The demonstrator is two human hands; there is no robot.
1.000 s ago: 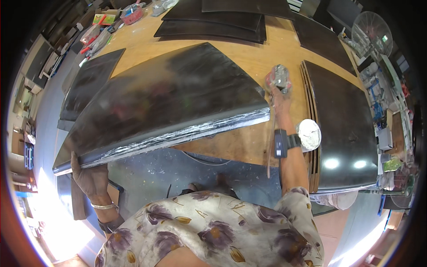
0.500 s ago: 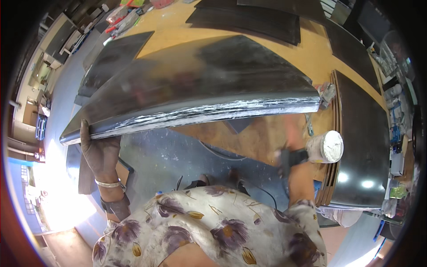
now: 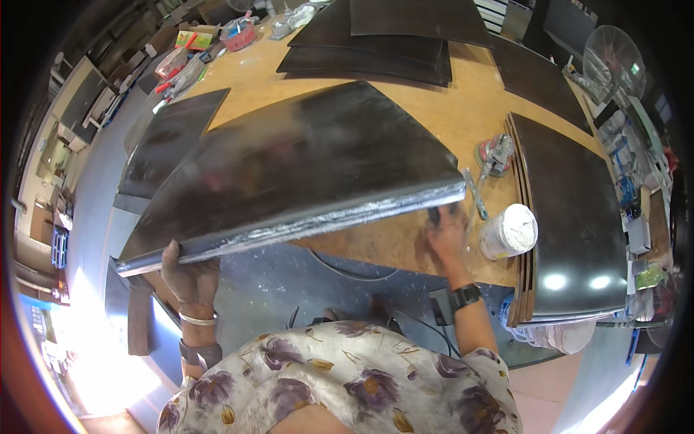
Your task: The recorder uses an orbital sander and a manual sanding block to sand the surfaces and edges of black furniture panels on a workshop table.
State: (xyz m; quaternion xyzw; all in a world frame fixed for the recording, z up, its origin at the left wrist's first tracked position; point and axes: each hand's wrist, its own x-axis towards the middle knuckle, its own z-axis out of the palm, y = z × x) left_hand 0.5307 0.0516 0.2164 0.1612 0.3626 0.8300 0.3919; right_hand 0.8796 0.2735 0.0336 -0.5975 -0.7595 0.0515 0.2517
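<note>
A large glossy dark panel point(image 3: 303, 155) is tilted up before me, its thick near edge streaked with white. My left hand point(image 3: 189, 275) grips its lower left corner, thumb on the edge and fingers beneath. Below the panel's right end, my right hand point(image 3: 447, 242) is closed, with a small dark thing at its fingertips that I cannot make out, partly hidden by the edge. To its right stand a white tub point(image 3: 499, 239) of white paste or powder and a slim tool with a greenish handle point(image 3: 478, 195).
A power sander point(image 3: 495, 154) sits on the wooden table point(image 3: 470, 101). Dark panels are stacked at the right point(image 3: 578, 217) and far side point(image 3: 405, 32); another dark panel point(image 3: 173, 137) lies left. A cable point(image 3: 347, 273) runs across the floor.
My right hand has moved forward and left from beside the tub to beneath the panel's right end. The panel appears lower and more tilted, and the whole view has shifted.
</note>
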